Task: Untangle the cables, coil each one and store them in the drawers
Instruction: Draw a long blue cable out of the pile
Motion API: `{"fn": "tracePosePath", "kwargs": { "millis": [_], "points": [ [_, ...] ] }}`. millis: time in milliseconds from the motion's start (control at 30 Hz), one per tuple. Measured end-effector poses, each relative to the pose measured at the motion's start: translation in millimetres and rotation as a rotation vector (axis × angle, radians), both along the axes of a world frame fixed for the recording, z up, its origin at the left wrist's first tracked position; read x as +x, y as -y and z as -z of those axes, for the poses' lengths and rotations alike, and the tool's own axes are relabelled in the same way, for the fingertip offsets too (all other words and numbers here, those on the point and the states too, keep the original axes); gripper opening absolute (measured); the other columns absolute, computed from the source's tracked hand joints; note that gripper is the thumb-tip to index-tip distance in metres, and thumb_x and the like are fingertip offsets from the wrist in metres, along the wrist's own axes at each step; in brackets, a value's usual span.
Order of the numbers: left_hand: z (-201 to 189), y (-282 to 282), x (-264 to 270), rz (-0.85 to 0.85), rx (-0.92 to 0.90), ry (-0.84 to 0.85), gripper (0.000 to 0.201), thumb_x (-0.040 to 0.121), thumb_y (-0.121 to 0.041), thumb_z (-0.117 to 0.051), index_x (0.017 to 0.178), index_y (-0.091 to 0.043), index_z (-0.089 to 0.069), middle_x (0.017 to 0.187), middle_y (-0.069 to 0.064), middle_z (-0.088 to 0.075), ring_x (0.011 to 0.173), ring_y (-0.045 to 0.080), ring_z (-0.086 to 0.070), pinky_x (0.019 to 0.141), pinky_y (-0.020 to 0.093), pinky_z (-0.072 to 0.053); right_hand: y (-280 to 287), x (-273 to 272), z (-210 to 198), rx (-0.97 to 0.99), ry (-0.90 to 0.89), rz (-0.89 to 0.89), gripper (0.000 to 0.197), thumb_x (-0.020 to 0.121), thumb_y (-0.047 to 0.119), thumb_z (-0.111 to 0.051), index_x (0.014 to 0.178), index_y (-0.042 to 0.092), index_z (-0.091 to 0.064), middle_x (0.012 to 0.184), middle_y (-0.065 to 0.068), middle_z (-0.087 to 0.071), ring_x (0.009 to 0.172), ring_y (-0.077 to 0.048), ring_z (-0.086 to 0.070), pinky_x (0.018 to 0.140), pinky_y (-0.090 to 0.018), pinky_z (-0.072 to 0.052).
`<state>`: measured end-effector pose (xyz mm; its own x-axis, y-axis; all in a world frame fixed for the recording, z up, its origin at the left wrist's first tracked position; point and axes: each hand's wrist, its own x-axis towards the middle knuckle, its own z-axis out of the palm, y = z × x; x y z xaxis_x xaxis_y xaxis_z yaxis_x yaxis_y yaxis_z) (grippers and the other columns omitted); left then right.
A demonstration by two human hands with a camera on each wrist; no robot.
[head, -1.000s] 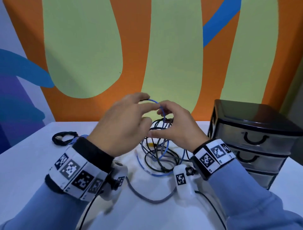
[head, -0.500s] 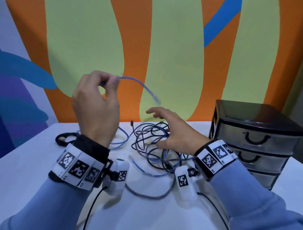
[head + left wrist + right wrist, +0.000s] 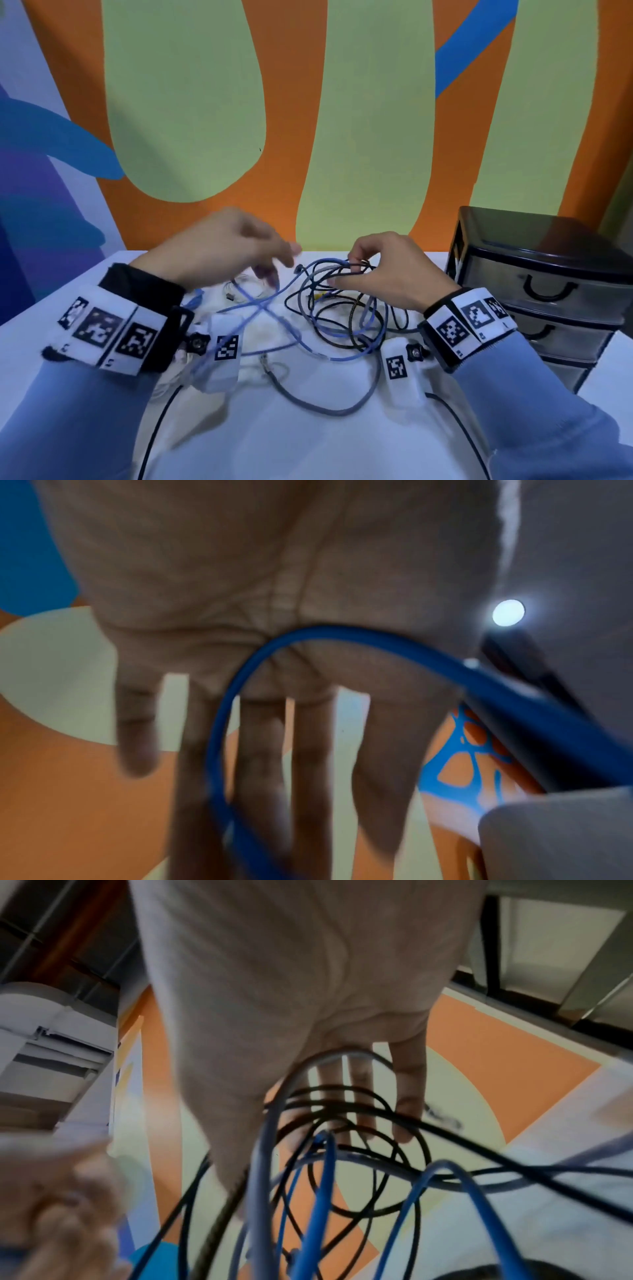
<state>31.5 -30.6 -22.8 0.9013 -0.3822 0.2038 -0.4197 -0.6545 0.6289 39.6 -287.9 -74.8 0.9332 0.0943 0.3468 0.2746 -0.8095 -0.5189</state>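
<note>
A tangle of black, grey and blue cables (image 3: 342, 315) lies mid-table. My right hand (image 3: 342, 270) pinches several of its upper loops between thumb and curled fingers and holds them lifted; in the right wrist view the loops (image 3: 342, 1096) hang around my fingers (image 3: 407, 1091). My left hand (image 3: 277, 267) is blurred, low over the table left of the tangle, fingers straight. A blue cable (image 3: 260, 305) runs out from under it across the table, and in the left wrist view the blue cable (image 3: 377, 639) arcs in front of the open palm (image 3: 260, 615). All drawers of the black drawer unit (image 3: 548, 291) are closed.
The drawer unit stands at the table's right edge, close to my right wrist. A loose grey cable (image 3: 325, 407) curves across the white table (image 3: 308, 452) toward me. Thin black wrist-camera leads (image 3: 154, 428) trail off the front. A painted wall backs the table.
My left hand came down from head height, where it pinched the blue cable's end, to the table; that cable now lies across the surface. My right hand has closed on the tangle's loops.
</note>
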Motion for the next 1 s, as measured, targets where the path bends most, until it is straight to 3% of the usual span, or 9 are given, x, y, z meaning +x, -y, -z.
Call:
{"fn": "tracePosePath", "kwargs": {
  "millis": [100, 200, 367, 500, 600, 700, 833, 933, 1000],
  "points": [
    [12, 13, 1, -0.030, 0.262, -0.057, 0.008, 0.094, -0.043, -0.075, 0.101, -0.040, -0.078, 0.080, -0.016, -0.079, 0.070, 0.007, -0.066, 0.067, 0.026, -0.046, -3, -10, -6, 0.048, -0.131, -0.091, 0.064, 0.055, 0.072, -0.090, 0.082, 0.020, -0.064, 0.103, 0.004, -0.074, 0.101, -0.018, -0.067, 0.097, -0.037, -0.052],
    [22, 22, 10, -0.060, 0.290, 0.088, 0.038, 0.091, -0.029, -0.077, 0.125, -0.046, -0.070, 0.107, -0.017, -0.074, 0.105, 0.009, -0.066, 0.099, 0.039, -0.050, -3, -16, -12, 0.008, -0.206, -0.144, 0.056, 0.059, 0.063, -0.093, 0.089, 0.025, -0.065, 0.121, 0.015, -0.068, 0.108, -0.006, -0.063, 0.099, -0.033, -0.050],
    [33, 38, 17, 0.044, 0.300, 0.159, 0.050, 0.104, -0.015, -0.050, 0.151, -0.032, -0.056, 0.153, -0.005, -0.055, 0.142, 0.019, -0.047, 0.115, 0.040, -0.039, -2, -21, -14, 0.018, -0.274, -0.305, 0.041, 0.070, 0.045, -0.088, 0.100, 0.036, -0.062, 0.137, 0.024, -0.057, 0.122, -0.032, -0.062, 0.108, -0.050, -0.047],
    [43, 40, 26, 0.083, 0.149, 0.160, 0.026, 0.109, -0.031, -0.052, 0.111, -0.031, -0.078, 0.099, 0.004, -0.078, 0.095, 0.023, -0.068, 0.089, 0.046, -0.054, -6, -17, -9, 0.144, -0.171, -0.303, 0.039, 0.082, 0.063, -0.078, 0.093, 0.030, -0.061, 0.112, 0.014, -0.070, 0.092, -0.003, -0.064, 0.083, -0.033, -0.045],
    [43, 37, 27, 0.117, 0.147, 0.140, 0.027, 0.107, -0.039, -0.058, 0.095, -0.028, -0.079, 0.064, -0.002, -0.057, 0.060, 0.019, -0.046, 0.059, 0.038, -0.037, -10, -10, -2, 0.175, -0.048, -0.275, 0.028, 0.094, 0.055, -0.071, 0.097, 0.028, -0.062, 0.092, 0.009, -0.074, 0.087, -0.013, -0.068, 0.078, -0.035, -0.047],
    [40, 35, 24, 0.160, 0.137, 0.148, 0.029, 0.106, -0.041, -0.059, 0.089, -0.024, -0.076, 0.052, -0.012, -0.042, 0.050, 0.008, -0.034, 0.052, 0.028, -0.025, -10, -8, -1, 0.195, -0.008, -0.342, 0.020, 0.096, 0.041, -0.074, 0.111, 0.034, -0.064, 0.089, 0.008, -0.075, 0.100, -0.016, -0.069, 0.092, -0.038, -0.048],
    [36, 39, 22, 0.013, -0.023, 0.414, 0.024, 0.108, -0.032, -0.055, 0.089, -0.028, -0.068, 0.058, -0.017, -0.051, 0.060, 0.003, -0.046, 0.056, 0.029, -0.027, -12, -7, 0, 0.219, 0.084, -0.338, 0.039, 0.091, 0.015, -0.073, 0.119, 0.039, -0.062, 0.088, 0.007, -0.069, 0.108, -0.010, -0.065, 0.091, -0.036, -0.048],
    [27, 41, 17, -0.102, -0.240, 0.652, 0.022, 0.111, -0.028, -0.051, 0.093, -0.024, -0.064, 0.075, -0.015, -0.057, 0.071, 0.000, -0.053, 0.064, 0.031, -0.033, -14, -2, 1, 0.210, 0.142, -0.198, 0.027, 0.090, 0.014, -0.067, 0.107, 0.035, -0.070, 0.092, 0.009, -0.066, 0.098, -0.018, -0.063, 0.098, -0.043, -0.050],
    [21, 37, 14, -0.190, -0.388, 0.746, 0.023, 0.112, -0.032, -0.046, 0.095, -0.025, -0.060, 0.086, -0.013, -0.064, 0.074, 0.008, -0.063, 0.068, 0.034, -0.046, -10, 1, 1, 0.182, 0.195, -0.144, 0.019, 0.094, 0.018, -0.065, 0.098, 0.034, -0.074, 0.106, 0.011, -0.068, 0.112, -0.016, -0.059, 0.104, -0.048, -0.046]
  ]
}}
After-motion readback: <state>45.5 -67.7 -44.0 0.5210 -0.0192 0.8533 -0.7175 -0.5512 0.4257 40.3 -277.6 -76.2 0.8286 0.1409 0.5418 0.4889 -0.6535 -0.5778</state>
